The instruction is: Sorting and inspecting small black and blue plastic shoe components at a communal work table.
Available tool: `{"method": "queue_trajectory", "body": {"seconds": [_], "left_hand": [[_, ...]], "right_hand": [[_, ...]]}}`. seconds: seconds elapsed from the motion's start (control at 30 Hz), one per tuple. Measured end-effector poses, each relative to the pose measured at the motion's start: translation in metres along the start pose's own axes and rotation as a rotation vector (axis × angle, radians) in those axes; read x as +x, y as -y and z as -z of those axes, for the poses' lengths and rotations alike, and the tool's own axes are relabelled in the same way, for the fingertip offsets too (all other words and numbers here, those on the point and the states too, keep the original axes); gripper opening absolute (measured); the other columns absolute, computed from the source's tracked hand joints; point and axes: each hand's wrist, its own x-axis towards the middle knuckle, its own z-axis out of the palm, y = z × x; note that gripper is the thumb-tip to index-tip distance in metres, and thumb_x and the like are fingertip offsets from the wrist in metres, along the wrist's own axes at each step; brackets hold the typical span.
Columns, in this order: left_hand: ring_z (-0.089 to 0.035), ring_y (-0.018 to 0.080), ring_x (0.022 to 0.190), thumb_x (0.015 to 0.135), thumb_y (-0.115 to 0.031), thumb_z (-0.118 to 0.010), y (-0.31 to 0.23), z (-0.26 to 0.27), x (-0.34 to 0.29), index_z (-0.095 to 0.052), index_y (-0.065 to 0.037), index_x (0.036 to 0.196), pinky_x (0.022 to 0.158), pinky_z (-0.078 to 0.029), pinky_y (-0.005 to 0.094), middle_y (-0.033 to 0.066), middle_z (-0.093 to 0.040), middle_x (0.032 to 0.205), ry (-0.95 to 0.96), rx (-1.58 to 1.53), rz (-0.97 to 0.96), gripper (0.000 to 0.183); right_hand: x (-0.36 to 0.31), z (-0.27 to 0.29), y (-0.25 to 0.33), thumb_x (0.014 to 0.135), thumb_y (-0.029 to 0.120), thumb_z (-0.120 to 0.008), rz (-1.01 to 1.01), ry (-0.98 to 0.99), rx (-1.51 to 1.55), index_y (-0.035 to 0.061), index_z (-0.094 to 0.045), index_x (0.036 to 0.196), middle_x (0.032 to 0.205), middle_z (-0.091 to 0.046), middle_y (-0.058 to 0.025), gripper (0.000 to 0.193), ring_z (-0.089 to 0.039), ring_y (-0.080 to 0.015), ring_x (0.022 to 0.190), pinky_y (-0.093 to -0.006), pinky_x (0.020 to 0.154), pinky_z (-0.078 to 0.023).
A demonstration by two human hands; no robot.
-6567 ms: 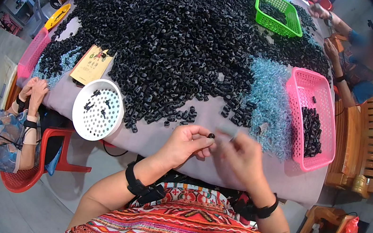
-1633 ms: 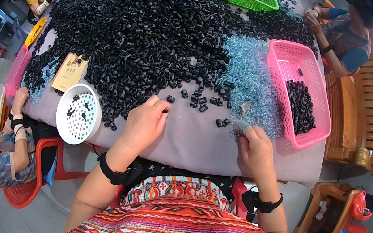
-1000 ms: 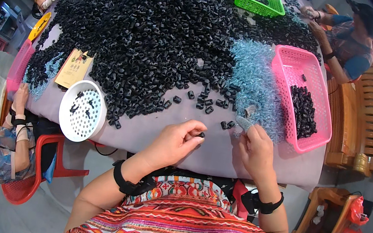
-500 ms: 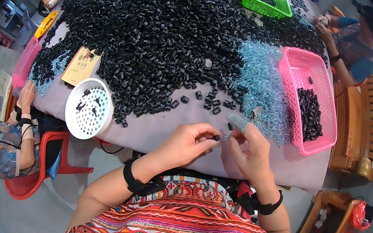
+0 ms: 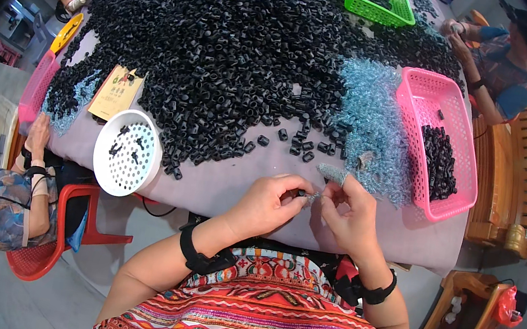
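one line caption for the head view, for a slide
Left hand and right hand meet over a small black ring beside a heap of black rings and pink basket.

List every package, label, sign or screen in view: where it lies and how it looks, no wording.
Card label: flat on the grey table at the left edge of the black pieces heap, just above the white round perforated tray; rectangular, tan-yellow with dark print.
No screens or signs visible.
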Motion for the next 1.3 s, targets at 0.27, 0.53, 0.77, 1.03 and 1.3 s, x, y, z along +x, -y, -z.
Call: {"method": "queue_trajectory", "body": {"seconds": [0.27,0.53,0.77,1.03,1.3], "left_hand": [[-0.057,0.0039,0.069,0.093,-0.008,-0.065,-0.001,0.0,0.006,-0.067,-0.002,0.107,0.063,-0.048,0.0226,-0.0007,-0.066,0.082,-0.021,0.084,0.011,0.016],[-0.059,0.0068,0.071,0.098,-0.009,-0.057,0.01,0.007,-0.001,-0.064,-0.002,0.113,0.066,-0.05,0.0236,0.0021,-0.067,0.086,-0.058,-0.02,0.009,0.018],[-0.057,0.0072,0.068,0.096,-0.01,-0.061,-0.004,0.005,-0.001,-0.065,-0.002,0.112,0.064,-0.048,0.0242,0.0036,-0.064,0.084,-0.015,0.096,-0.027,0.019],[-0.056,0.0086,0.068,0.091,-0.012,-0.07,-0.009,-0.003,0.004,-0.067,-0.002,0.101,0.062,-0.046,0.0251,0.0049,-0.064,0.083,-0.029,0.033,-0.025,0.015],[-0.057,0.0101,0.069,0.092,-0.013,-0.069,-0.008,-0.004,0.005,-0.066,-0.002,0.098,0.062,-0.047,0.0273,0.0066,-0.066,0.085,-0.043,0.074,-0.028,0.012]], "right_hand": [[0.003,-0.003,-0.024,0.083,-0.003,-0.064,-0.059,-0.056,-0.049,0.003,-0.065,0.114,0.081,-0.06,-0.0108,0.032,-0.062,-0.0215,0.069,-0.0319,0.063,-0.05],[-0.009,0.018,-0.013,0.083,-0.003,-0.064,0.112,0.056,-0.343,0.0048,-0.064,0.119,0.089,-0.061,-0.0128,0.037,-0.063,-0.0252,0.074,-0.0321,0.067,-0.051],[-0.007,0.003,-0.012,0.083,-0.003,-0.065,0.174,0.103,-0.326,0.0027,-0.063,0.114,0.087,-0.063,-0.0121,0.032,-0.065,-0.0245,0.075,-0.033,0.066,-0.052],[-0.006,0.005,-0.008,0.091,-0.007,-0.062,-0.246,0.147,0.305,-0.0007,-0.057,0.131,0.095,-0.065,-0.0031,0.041,-0.064,-0.0084,0.082,-0.0229,0.071,-0.052],[-0.007,0.004,-0.014,0.09,-0.007,-0.063,-0.203,0.157,0.234,0.0001,-0.055,0.134,0.097,-0.065,-0.0034,0.045,-0.063,-0.0081,0.088,-0.022,0.079,-0.052]]}}
